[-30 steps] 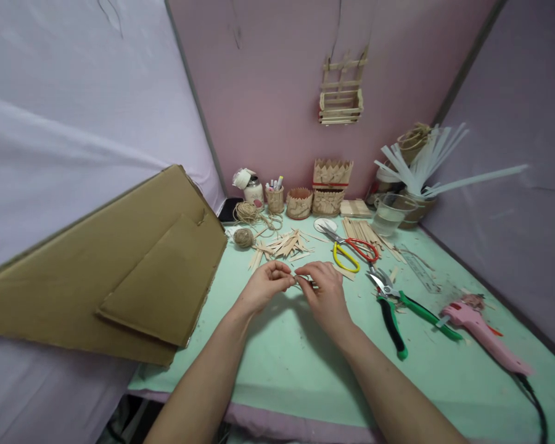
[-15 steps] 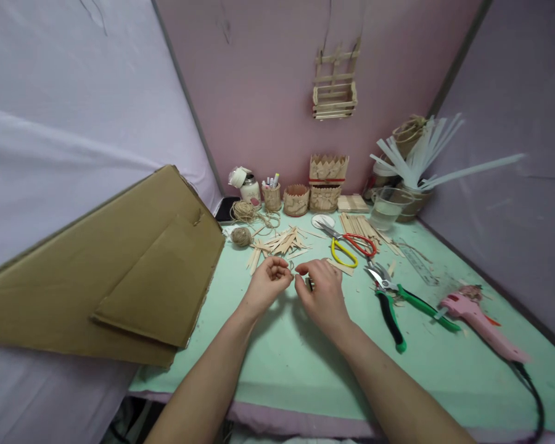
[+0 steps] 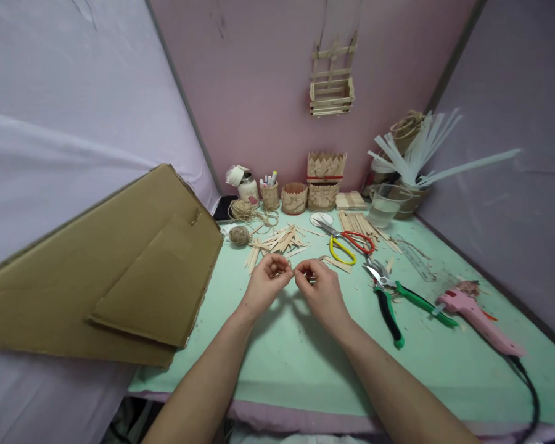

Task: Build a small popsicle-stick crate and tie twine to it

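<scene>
My left hand [image 3: 269,280] and my right hand [image 3: 318,285] meet fingertip to fingertip above the middle of the table. Both are closed in a pinch. A thin, light-coloured loop [image 3: 289,264] shows by the left fingertips; it is too small to tell what it is, and the fingers hide most of it. Just beyond the hands lies a pile of split wooden sticks [image 3: 282,239]. Scissors [image 3: 345,240] with one red and one yellow handle rest past my right hand. Green-handled pruning shears [image 3: 388,290] lie open to its right.
Cardboard sheets [image 3: 134,277] lean along the left side. A pink glue gun [image 3: 478,317] with a black cord lies at the right. Twine balls [image 3: 239,235], stick-covered pots [image 3: 295,198] and a plastic cup of water [image 3: 385,208] stand towards the back.
My right hand's fingers have closed in, and its fingertips now meet the left ones. The left hand stays nearly in place. The view has shifted slightly.
</scene>
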`<control>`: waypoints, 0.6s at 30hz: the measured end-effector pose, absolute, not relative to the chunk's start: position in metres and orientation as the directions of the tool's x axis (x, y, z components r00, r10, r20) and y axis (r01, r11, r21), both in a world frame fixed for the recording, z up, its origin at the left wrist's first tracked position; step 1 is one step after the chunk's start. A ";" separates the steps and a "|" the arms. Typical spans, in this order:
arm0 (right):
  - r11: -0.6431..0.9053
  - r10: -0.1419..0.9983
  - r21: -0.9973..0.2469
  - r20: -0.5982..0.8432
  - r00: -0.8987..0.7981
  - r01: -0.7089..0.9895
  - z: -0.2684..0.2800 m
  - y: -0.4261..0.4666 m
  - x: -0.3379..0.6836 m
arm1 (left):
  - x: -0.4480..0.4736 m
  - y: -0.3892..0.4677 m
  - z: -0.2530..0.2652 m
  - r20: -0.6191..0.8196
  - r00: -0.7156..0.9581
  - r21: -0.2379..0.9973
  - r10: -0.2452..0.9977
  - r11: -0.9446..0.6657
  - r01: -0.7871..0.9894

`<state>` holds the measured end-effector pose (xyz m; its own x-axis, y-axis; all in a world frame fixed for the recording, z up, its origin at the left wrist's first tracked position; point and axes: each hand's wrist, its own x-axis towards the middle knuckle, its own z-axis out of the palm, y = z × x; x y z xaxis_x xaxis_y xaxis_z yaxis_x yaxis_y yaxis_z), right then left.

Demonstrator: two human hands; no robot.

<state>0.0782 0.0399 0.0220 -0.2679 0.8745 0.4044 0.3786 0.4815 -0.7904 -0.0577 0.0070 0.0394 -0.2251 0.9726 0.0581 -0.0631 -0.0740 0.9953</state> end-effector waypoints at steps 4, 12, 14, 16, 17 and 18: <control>0.589 0.807 -0.687 0.528 -0.265 0.426 0.022 0.037 0.079 | -0.057 0.009 0.035 0.046 -0.283 0.994 0.958 -0.071 -0.079; 0.623 0.782 -0.680 0.558 -0.278 0.387 0.017 0.038 0.078 | -0.058 0.009 0.035 0.091 -0.331 0.992 0.939 -0.113 -0.048; 0.613 0.790 -0.692 0.551 -0.270 0.381 0.016 0.040 0.078 | -0.057 0.009 0.035 0.106 -0.326 0.991 0.939 -0.128 -0.045; 0.605 0.796 -0.704 0.544 -0.265 0.371 0.016 0.041 0.078 | -0.057 0.009 0.035 0.117 -0.323 0.990 0.939 -0.134 -0.032; 0.600 0.800 -0.711 0.540 -0.262 0.366 0.016 0.042 0.078 | -0.057 0.009 0.034 0.120 -0.321 0.991 0.940 -0.134 -0.022; 0.595 0.804 -0.717 0.536 -0.259 0.362 0.016 0.042 0.078 | -0.057 0.009 0.033 0.123 -0.316 0.991 0.941 -0.133 -0.010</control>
<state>0.0781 0.0417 0.0161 -0.2592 0.8035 0.5359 0.3624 0.5952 -0.7172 -0.0572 0.0086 0.0334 -0.3161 0.9408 0.1228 -0.0097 -0.1326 0.9911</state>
